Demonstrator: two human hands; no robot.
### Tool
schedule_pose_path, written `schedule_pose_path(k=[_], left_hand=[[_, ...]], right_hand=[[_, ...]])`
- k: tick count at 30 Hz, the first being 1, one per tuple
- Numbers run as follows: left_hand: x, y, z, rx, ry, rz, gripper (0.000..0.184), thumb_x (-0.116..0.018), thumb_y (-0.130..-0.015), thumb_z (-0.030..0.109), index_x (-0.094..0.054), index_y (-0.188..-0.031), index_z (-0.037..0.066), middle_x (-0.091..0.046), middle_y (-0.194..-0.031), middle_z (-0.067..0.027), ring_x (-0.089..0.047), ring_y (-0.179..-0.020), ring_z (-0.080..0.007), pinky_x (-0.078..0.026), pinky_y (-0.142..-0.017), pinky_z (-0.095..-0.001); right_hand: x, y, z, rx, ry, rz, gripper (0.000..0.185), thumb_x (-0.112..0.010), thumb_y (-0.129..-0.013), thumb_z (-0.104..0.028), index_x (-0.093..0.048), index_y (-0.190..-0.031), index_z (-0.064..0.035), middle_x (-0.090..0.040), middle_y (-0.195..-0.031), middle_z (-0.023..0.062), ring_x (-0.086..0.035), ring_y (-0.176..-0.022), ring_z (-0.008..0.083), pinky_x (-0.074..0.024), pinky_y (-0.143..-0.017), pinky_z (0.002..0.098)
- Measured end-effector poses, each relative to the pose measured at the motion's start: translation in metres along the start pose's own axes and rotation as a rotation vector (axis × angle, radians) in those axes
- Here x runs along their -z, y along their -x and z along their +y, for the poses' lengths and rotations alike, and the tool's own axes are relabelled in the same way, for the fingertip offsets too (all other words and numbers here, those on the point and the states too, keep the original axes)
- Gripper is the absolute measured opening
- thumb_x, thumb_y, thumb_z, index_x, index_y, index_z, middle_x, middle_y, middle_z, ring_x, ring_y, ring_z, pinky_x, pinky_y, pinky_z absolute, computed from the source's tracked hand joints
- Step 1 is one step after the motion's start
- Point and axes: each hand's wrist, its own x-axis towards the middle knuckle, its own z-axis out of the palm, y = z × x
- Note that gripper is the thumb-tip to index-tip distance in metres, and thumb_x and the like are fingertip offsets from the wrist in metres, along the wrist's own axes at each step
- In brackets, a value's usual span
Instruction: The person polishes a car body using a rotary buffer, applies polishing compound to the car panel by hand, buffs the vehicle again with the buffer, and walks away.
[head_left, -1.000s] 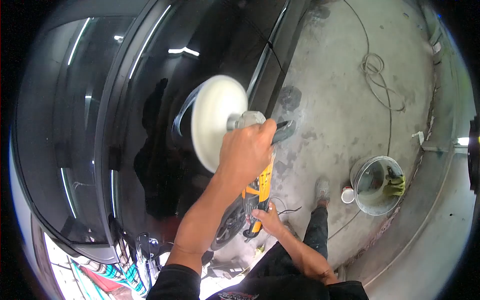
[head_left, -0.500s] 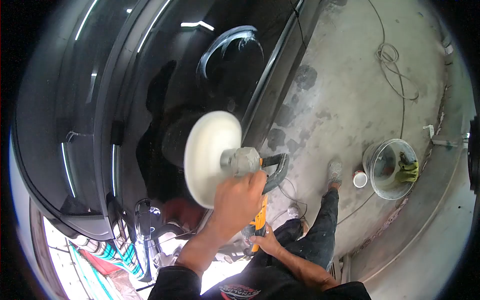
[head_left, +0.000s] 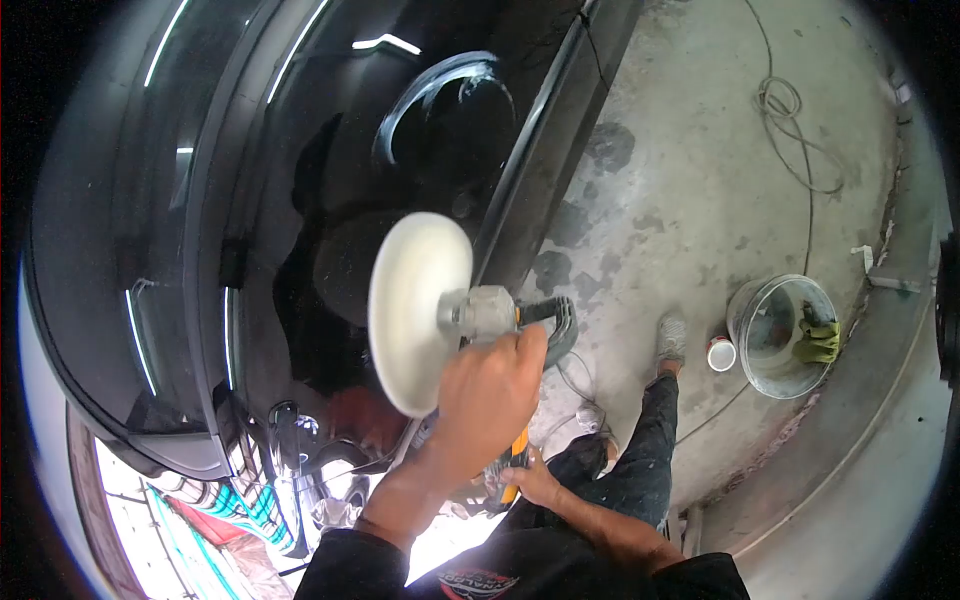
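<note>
In the head view, holds a polisher [head_left: 488,312] with both hands at the middle of the scene, alongside a glossy black car panel [head_left: 345,190]. Has the grip of the left hand [head_left: 490,390] closed over the tool just behind its head end, by the looped handle [head_left: 563,332], with fingertips mostly hidden from above; has the grip of the right hand [head_left: 530,482] closed around the yellow-and-black rear end, close to the body. Runs the tool's long axis from far to near, leaning a little right at the near end, with the round white pad [head_left: 415,315] set crosswise on the left side and turned toward the panel. Places the pad left and far of both hands, with the left hand the nearer one. Cannot tell whether the pad touches the panel. Shows a pale curved smear [head_left: 425,83] on the panel well beyond the pad, with dark paint between. On the right, across the concrete floor [head_left: 690,180], shows a bucket [head_left: 739,318] with a green glove [head_left: 818,342] at its right side, a small can [head_left: 720,354] just left of the bucket, a shoe [head_left: 671,338] farther left, and a loosely looped cable [head_left: 778,112] at the far end.
</note>
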Motion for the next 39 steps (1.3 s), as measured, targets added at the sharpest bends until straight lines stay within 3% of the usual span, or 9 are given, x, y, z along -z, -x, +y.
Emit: schedule_pose_path(k=[15,21,24,25,28,32,34,35,39], left_hand=[[0.041,-0.224,0.044,-0.162,-0.063,0.348,0.005,-0.066,-0.079,0.008,-0.064,-0.083,0.005,-0.069,-0.076,-0.0210,-0.070,-0.073,-0.0406,-0.056,-0.068,-0.0506],[0.047,-0.249,0.048,-0.167,0.030,0.456,0.004,-0.065,-0.078,0.008,-0.068,-0.080,0.006,-0.070,-0.076,-0.0193,-0.071,-0.072,-0.0382,-0.056,-0.068,-0.0486],[0.043,-0.219,0.037,-0.149,0.052,0.421,0.005,-0.065,-0.078,0.008,-0.068,-0.080,0.007,-0.070,-0.074,-0.0176,-0.071,-0.071,-0.0363,-0.056,-0.065,-0.0481],[0.040,-0.205,0.034,-0.147,0.057,0.403,0.005,-0.065,-0.078,0.008,-0.068,-0.081,0.007,-0.070,-0.073,-0.0169,-0.071,-0.070,-0.0356,-0.056,-0.064,-0.0479],[0.030,-0.152,0.023,-0.101,0.063,0.366,0.006,-0.066,-0.076,0.009,-0.066,-0.082,0.007,-0.069,-0.070,-0.0156,-0.071,-0.068,-0.0344,-0.055,-0.061,-0.0471],[0.016,-0.065,0.003,-0.075,0.074,0.329,0.011,-0.067,-0.076,0.010,-0.063,-0.086,0.007,-0.069,-0.071,-0.0138,-0.071,-0.068,-0.0339,-0.055,-0.059,-0.0463],[0.011,-0.018,-0.006,-0.051,0.074,0.314,0.013,-0.067,-0.077,0.011,-0.061,-0.088,0.007,-0.069,-0.073,-0.0129,-0.070,-0.068,-0.0338,-0.054,-0.058,-0.0462],[0.006,0.005,-0.011,-0.044,0.089,0.301,0.014,-0.067,-0.077,0.011,-0.061,-0.089,0.008,-0.068,-0.073,-0.0122,-0.070,-0.068,-0.0336,-0.054,-0.058,-0.0461],[-0.015,0.089,-0.033,-0.008,0.100,0.250,0.015,-0.067,-0.077,0.012,-0.058,-0.089,0.009,-0.066,-0.072,-0.0099,-0.069,-0.066,-0.0330,-0.054,-0.059,-0.0454]], right_hand=[[0.014,-0.107,-0.198,0.185,-0.106,0.094,0.029,-0.061,-0.088,-0.008,-0.055,-0.114,0.0014,-0.067,-0.088,0.0135,-0.068,-0.070,0.0239,-0.0590,-0.062,0.0404],[0.009,-0.112,-0.230,0.296,0.012,0.146,0.033,-0.066,-0.087,-0.025,-0.057,-0.108,-0.0007,-0.066,-0.083,0.0113,-0.066,-0.067,0.0232,-0.0582,-0.062,0.0385],[0.025,-0.096,-0.203,0.260,0.121,0.017,0.051,-0.067,-0.088,-0.035,-0.054,-0.127,-0.0050,-0.066,-0.118,0.0098,-0.067,-0.106,0.0248,-0.0562,-0.093,0.0444],[0.025,-0.091,-0.189,0.235,0.112,0.044,0.053,-0.067,-0.088,-0.033,-0.052,-0.129,-0.0048,-0.066,-0.117,0.0100,-0.067,-0.105,0.0252,-0.0565,-0.093,0.0449],[0.004,-0.065,-0.142,0.255,0.054,0.117,0.038,-0.070,-0.085,-0.029,-0.056,-0.109,-0.0023,-0.066,-0.087,0.0122,-0.067,-0.071,0.0234,-0.0596,-0.066,0.0397],[0.005,-0.028,-0.066,0.139,0.006,0.114,0.035,-0.066,-0.085,-0.014,-0.056,-0.115,-0.0009,-0.067,-0.093,0.0129,-0.068,-0.076,0.0257,-0.0611,-0.070,0.0426],[-0.001,-0.011,-0.027,0.036,-0.017,0.253,0.033,-0.058,-0.085,-0.001,-0.054,-0.117,0.0007,-0.066,-0.094,0.0137,-0.069,-0.076,0.0269,-0.0614,-0.070,0.0434],[0.001,-0.004,-0.008,0.040,0.021,0.158,0.038,-0.051,-0.082,0.009,-0.053,-0.120,0.0016,-0.066,-0.095,0.0143,-0.069,-0.076,0.0271,-0.0617,-0.070,0.0433],[0.003,0.024,0.072,0.026,0.120,0.163,0.037,-0.058,-0.082,-0.001,-0.052,-0.119,0.0011,-0.065,-0.096,0.0128,-0.069,-0.079,0.0246,-0.0610,-0.071,0.0413]])
